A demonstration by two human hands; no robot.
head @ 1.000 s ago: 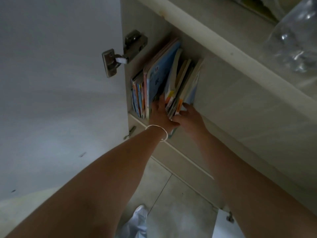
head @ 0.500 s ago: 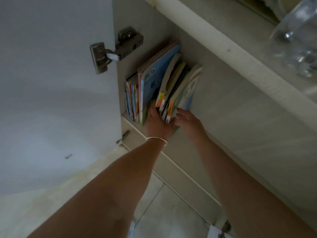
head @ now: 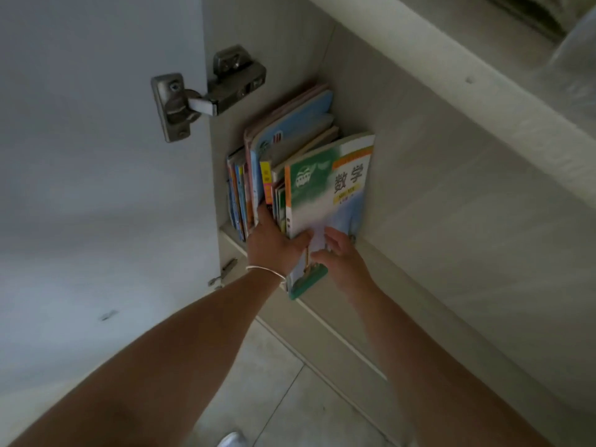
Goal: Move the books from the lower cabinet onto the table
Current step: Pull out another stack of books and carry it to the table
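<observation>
Cabinet (head: 451, 188): door swung open to the left; a row of books (head: 258, 175) stands upright at its left end.
Green book (head: 325, 201): rightmost of the row, long axis upright, its near bottom corner past the shelf edge.
Left hand (head: 274, 243): fingers pushed between books, thumb on the green cover, clamping it.
Right hand (head: 342, 256): on the cover's near right, fingers loosely spread.

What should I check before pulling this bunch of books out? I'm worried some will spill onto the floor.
1. Left hand grip on the bunch: fingers between spines, thumb on the green-and-white maths textbook: ok.
2. Right hand grip on that cover: only touching: not ok.
3. Textbook's lower corner already past the pale cabinet shelf edge: ok.
4. White cabinet door swung clear: ok.
5. Table free to receive books: cannot tell.
</observation>
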